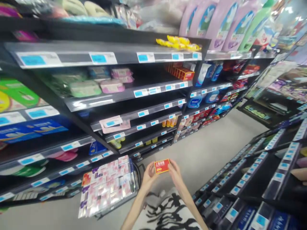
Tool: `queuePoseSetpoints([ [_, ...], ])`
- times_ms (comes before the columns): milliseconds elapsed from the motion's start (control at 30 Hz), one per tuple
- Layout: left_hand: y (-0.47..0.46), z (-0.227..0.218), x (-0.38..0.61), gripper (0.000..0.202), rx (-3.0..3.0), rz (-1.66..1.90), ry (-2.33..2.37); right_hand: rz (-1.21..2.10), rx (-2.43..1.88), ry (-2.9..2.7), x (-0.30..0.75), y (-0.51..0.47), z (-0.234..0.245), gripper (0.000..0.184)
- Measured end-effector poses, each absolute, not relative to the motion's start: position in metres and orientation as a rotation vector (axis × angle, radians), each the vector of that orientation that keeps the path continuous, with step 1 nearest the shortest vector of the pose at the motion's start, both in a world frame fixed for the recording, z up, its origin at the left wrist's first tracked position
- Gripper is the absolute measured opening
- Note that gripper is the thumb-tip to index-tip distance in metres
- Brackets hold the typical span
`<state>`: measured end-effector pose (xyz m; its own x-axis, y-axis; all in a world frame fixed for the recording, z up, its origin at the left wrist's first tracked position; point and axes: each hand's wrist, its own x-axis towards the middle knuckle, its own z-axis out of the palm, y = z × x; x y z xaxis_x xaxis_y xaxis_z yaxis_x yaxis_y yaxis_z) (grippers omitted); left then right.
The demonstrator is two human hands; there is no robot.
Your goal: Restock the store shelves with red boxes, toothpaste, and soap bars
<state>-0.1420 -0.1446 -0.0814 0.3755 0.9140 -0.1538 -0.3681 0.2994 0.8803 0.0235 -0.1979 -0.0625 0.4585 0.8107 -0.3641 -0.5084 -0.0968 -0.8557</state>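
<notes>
A small red box (162,166) with yellow edging and pale lettering is held level in front of my body. My left hand (149,172) grips its left end, and my right hand (174,168) has its right end between the fingers. Similar red boxes (183,74) stand in a row on a shelf ahead, near its right end. To the left of my hands, low down, is a cart (117,203) stacked with pink and white packs (107,183).
Dark shelving (129,91) with blue and white price labels runs along the left. Another shelf unit (251,179) flanks my right side. Between them lies a grey floor aisle (216,140). Large lilac bottles (220,28) and yellow packets (178,42) sit on upper shelves.
</notes>
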Motion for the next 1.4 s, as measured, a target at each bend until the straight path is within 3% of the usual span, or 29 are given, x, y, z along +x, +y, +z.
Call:
queuePoseSetpoints([
  [167, -0.120, -0.056, -0.121, 0.079, 0.938, 0.953, 0.683, 1.138, -1.224, -0.326, 0.046, -0.198, -0.040, 0.061],
  [367, -0.106, -0.057, -0.097, 0.074, 0.913, 0.854, 0.672, 1.184, -1.275, -0.336, 0.070, -0.203, -0.046, 0.057],
  [567, -0.079, -0.069, -0.062, 0.056, 0.900, 0.584, 0.804, 1.067, -1.331, -0.312, 0.113, -0.172, -0.059, 0.045],
  [733, -0.031, -0.068, -0.026, 0.066, 0.911, 0.433, 0.838, 1.135, -1.340, -0.423, 0.164, -0.130, -0.055, 0.047],
  [933, 0.063, -0.044, 0.021, 0.057, 1.261, 0.460, 0.729, 1.128, -1.411, -0.570, 0.232, -0.086, -0.070, 0.047],
  [1067, 0.118, 0.003, 0.039, 0.057, 1.363, 0.472, 0.713, 1.140, -1.543, -0.429, 0.265, -0.068, -0.099, 0.059],
  [1233, 0.154, 0.109, 0.036, 0.054, 1.357, 0.671, 0.721, 1.237, -1.641, -0.411, 0.278, -0.055, -0.122, 0.054],
  [1400, 0.194, 0.207, 0.041, 0.064, 1.371, 0.994, 0.867, 1.276, -1.580, -0.492, 0.278, -0.024, -0.126, 0.055],
])
